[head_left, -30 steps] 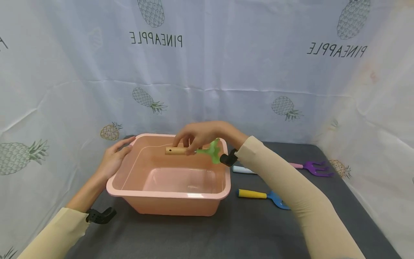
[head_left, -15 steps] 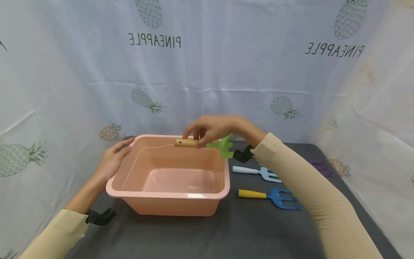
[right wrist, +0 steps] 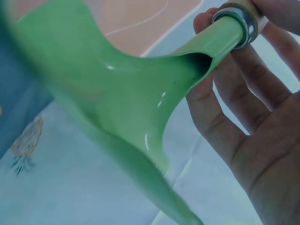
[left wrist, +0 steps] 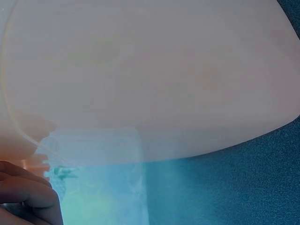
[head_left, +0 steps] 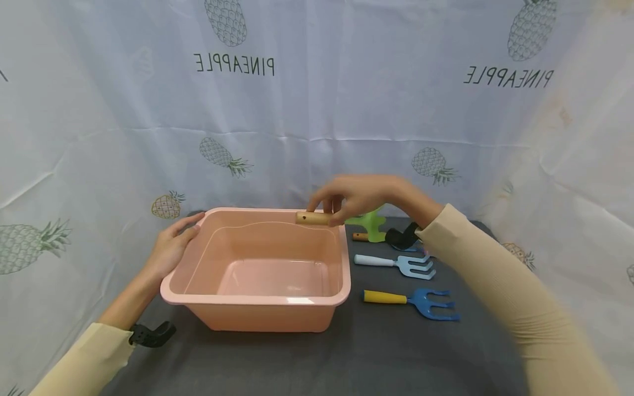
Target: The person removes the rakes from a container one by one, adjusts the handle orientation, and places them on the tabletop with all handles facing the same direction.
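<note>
Status: pink basin sits lower centre of the head view on the dark counter, and nothing is visible inside it. Your right hand holds the green garden fork by its wooden handle, centre frame, above the basin's far right corner. The handle end hangs over the rim; the green head sticks out to the right, past the basin wall and over the counter. So, judging by this alone, the fork is neither in the basin nor down on the counter.

Three tools lie on the counter right of the basin: one with a brown handle, mostly hidden behind your wrist, a light blue fork with white handle, and a blue fork with yellow handle. All are apart from the basin.

Right grip: fingers and thumb clamped from above on the wooden handle, near the metal ferrule. In the right wrist view the fingers curl under the neck and the green head fills the frame, tines pointing down-left. The forearm comes in from lower right with the wrist bent down.

Left hand: fingers fairly straight, laid against the basin's left rim at centre left, not wrapped around it. Left wrist view shows only basin wall and a few fingertips.
</note>
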`<control>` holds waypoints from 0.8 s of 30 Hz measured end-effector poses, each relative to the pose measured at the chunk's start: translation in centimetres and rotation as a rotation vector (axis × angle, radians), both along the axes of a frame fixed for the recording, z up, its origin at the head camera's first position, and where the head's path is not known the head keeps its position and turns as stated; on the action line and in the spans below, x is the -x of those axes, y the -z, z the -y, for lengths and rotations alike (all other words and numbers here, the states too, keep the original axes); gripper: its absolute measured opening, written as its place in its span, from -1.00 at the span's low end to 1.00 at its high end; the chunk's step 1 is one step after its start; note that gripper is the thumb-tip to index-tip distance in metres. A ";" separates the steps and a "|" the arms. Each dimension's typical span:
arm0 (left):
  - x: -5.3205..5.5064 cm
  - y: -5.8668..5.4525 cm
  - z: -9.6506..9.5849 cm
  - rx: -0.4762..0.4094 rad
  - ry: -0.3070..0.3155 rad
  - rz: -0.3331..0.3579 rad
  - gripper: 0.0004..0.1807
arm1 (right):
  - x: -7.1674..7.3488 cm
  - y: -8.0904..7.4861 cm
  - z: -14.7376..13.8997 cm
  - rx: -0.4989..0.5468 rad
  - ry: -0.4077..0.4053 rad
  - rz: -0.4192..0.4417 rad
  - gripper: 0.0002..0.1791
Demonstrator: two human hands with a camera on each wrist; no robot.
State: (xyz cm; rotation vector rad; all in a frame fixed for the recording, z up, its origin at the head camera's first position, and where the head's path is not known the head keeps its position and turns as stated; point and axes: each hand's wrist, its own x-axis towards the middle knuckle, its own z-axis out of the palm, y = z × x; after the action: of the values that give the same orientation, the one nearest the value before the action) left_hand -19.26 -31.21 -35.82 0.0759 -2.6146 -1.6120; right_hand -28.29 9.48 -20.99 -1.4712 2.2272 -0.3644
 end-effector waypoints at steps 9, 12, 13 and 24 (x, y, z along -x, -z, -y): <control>-0.1 0.0 -0.1 -0.003 0.004 0.004 -0.34 | -0.4 0.1 -4.2 -0.034 0.050 -0.041 -0.55; -0.1 0.0 -0.1 0.003 0.004 0.006 -0.34 | -0.5 0.4 -5.4 -0.038 0.067 -0.037 -0.55; -0.1 0.0 -0.1 0.004 0.005 0.009 -0.34 | -0.6 0.5 -5.8 -0.038 0.070 -0.035 -0.55; -0.2 -0.1 -0.2 0.005 0.003 0.005 -0.34 | -0.5 2.3 -11.0 -0.048 0.128 -0.021 -0.55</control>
State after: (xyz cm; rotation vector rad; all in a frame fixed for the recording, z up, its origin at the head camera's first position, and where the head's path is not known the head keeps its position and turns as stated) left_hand -19.06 -30.97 -35.74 0.0755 -2.6236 -1.6085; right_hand -27.80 20.45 -23.31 -1.3173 2.3373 -0.3340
